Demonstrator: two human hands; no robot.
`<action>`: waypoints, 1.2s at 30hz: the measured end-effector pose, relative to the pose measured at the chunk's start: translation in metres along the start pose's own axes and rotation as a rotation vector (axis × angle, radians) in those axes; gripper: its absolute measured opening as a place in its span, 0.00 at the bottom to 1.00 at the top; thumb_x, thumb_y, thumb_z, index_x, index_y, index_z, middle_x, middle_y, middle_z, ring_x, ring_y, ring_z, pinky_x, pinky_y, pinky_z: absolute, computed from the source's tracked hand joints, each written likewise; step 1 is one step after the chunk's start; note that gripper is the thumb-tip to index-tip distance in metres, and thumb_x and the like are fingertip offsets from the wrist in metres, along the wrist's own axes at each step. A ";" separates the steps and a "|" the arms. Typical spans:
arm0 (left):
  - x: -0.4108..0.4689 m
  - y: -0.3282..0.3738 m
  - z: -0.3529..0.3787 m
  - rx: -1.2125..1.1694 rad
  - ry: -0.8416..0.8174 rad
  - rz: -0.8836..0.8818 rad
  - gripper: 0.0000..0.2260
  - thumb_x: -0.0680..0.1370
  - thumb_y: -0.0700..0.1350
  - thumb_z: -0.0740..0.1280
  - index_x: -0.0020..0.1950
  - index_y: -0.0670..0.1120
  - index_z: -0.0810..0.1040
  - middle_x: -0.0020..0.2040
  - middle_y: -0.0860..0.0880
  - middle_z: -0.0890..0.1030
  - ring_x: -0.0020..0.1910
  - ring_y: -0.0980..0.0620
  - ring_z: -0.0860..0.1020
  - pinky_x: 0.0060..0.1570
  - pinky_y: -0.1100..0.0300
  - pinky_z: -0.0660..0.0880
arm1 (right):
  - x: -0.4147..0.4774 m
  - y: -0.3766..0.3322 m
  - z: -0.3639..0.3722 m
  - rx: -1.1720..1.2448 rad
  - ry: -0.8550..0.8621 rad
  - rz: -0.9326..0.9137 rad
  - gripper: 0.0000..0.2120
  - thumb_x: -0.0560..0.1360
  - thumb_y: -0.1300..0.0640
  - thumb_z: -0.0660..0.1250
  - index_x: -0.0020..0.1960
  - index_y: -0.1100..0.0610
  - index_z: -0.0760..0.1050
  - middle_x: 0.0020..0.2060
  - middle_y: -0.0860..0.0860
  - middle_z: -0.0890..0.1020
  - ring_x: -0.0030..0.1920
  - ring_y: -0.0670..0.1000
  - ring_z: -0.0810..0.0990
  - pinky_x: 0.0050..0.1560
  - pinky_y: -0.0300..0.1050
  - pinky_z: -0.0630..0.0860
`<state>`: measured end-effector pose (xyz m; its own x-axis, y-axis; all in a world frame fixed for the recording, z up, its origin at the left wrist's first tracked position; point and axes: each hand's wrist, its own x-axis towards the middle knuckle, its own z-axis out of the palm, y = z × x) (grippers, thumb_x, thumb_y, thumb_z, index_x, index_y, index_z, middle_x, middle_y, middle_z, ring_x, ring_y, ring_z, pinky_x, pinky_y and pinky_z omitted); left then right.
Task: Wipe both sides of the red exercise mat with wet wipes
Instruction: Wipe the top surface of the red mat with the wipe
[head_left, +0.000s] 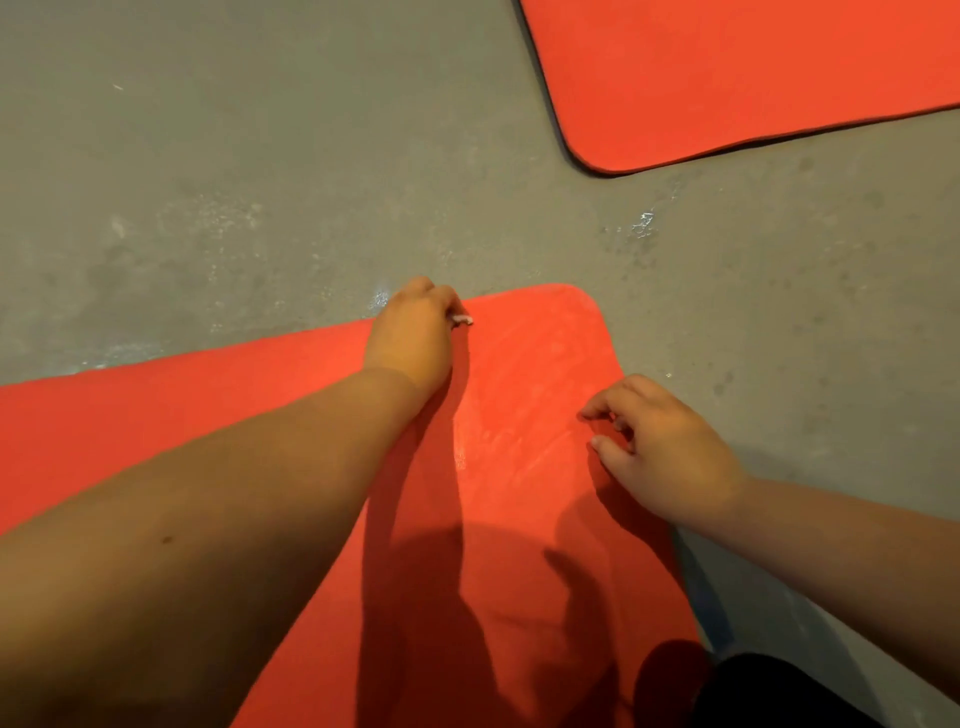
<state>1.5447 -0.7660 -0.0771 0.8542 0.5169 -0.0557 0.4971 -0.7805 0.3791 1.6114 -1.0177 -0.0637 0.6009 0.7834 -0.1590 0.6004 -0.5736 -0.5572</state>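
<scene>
Left hand (410, 338) clenched on wet wipe (464, 320) at far edge of red exercise mat (540, 353); right hand (670, 457) loose, empty, fingertips on mat. Mat looked soft, light, floppy: best grabbed by corner.

A white wet wipe (461, 319) is nearly hidden inside the left hand's (410, 338) curled fingers (441, 300). The red round-cornered exercise mat (524, 364) runs off frame at 6 and 9 o'clock, a second red mat (753, 78) at 1 o'clock; dark shape (779, 693) at 5 o'clock unidentifiable.
</scene>
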 end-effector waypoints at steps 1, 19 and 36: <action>0.003 0.002 0.002 -0.001 0.004 -0.034 0.07 0.77 0.38 0.65 0.50 0.43 0.82 0.50 0.41 0.78 0.50 0.39 0.76 0.48 0.53 0.68 | 0.000 0.001 -0.001 0.002 -0.003 0.000 0.12 0.69 0.61 0.71 0.51 0.52 0.78 0.45 0.43 0.71 0.44 0.42 0.70 0.48 0.30 0.63; -0.030 0.016 0.007 0.012 -0.033 0.132 0.08 0.76 0.38 0.63 0.46 0.45 0.83 0.45 0.43 0.80 0.47 0.41 0.78 0.47 0.56 0.70 | 0.016 0.007 -0.009 0.008 0.028 0.062 0.17 0.69 0.63 0.69 0.57 0.53 0.78 0.47 0.46 0.71 0.48 0.50 0.75 0.55 0.37 0.69; -0.064 0.041 0.009 -0.015 -0.124 0.350 0.09 0.77 0.44 0.62 0.45 0.47 0.83 0.41 0.46 0.79 0.41 0.43 0.79 0.42 0.56 0.72 | 0.025 0.023 -0.022 0.072 -0.013 0.193 0.18 0.71 0.64 0.66 0.59 0.53 0.80 0.40 0.47 0.77 0.41 0.45 0.73 0.46 0.34 0.67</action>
<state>1.5117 -0.8340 -0.0662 0.9846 0.1721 -0.0314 0.1698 -0.8969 0.4084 1.6523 -1.0167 -0.0624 0.6940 0.6638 -0.2788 0.4352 -0.6952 -0.5720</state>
